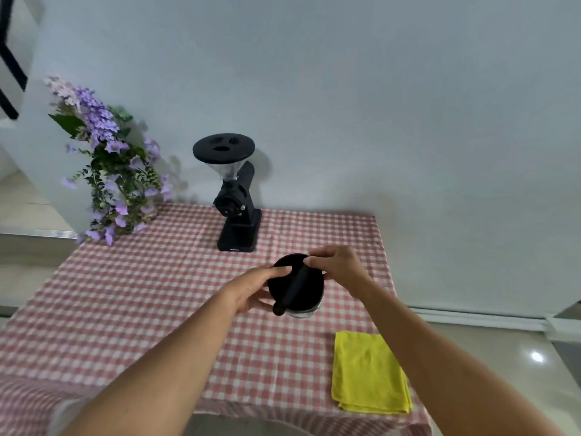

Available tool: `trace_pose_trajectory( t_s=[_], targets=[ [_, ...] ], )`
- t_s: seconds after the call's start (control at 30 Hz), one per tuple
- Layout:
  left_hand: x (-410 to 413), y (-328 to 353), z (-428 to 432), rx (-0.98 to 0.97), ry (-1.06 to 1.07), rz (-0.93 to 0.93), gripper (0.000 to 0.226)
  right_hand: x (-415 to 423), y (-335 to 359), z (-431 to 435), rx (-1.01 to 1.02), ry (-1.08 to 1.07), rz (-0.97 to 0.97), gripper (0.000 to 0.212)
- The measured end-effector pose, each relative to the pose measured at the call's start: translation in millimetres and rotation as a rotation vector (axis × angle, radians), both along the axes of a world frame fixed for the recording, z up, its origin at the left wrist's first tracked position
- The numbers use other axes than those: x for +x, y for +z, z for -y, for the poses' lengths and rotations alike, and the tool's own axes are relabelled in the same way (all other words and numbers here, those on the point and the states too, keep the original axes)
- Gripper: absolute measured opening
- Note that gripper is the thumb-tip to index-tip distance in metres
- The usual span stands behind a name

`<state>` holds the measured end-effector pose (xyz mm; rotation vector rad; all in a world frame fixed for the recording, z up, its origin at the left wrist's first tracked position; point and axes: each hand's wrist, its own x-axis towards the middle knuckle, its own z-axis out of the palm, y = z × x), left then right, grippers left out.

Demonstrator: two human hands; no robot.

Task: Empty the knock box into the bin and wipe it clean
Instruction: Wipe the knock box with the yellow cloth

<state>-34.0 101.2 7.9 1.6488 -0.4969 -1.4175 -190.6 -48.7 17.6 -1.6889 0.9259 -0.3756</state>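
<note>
A round black knock box (306,289) with a black bar (290,294) across its top stands on the checked tablecloth, a metal band showing at its base. My left hand (256,286) holds its left side, fingers curled round the wall. My right hand (339,265) grips the far right rim and the bar's far end, thumb and fingers pinched there. A folded yellow cloth (367,374) lies flat on the table to the near right of the box. No bin is in view.
A black coffee grinder (234,196) stands behind the box near the wall. A bunch of purple flowers (110,165) sits at the table's far left corner. The table (141,294) with its pink checked cloth ends just right of the yellow cloth; tiled floor (518,372) lies beyond.
</note>
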Motion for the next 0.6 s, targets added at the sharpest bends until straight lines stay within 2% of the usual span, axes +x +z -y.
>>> trace_pose_trajectory(
  t_s=[0.2,0.4,0.53,0.6],
  targets=[
    [27,-16,26,-0.064,-0.037,-0.158,0.071,22,1,33,-0.003,0.050,-0.004,0.031],
    [27,-20,66,-0.136,0.031,-0.079,0.038,17,-4,53,-0.004,-0.136,-0.015,0.031],
    [26,-18,89,-0.139,-0.067,-0.070,0.038,4,-5,56,-0.018,-0.247,-0.033,0.037],
    [23,-18,102,-0.173,-0.109,0.039,0.042,-5,-4,51,-0.018,-0.346,-0.045,0.037]
  ],
)
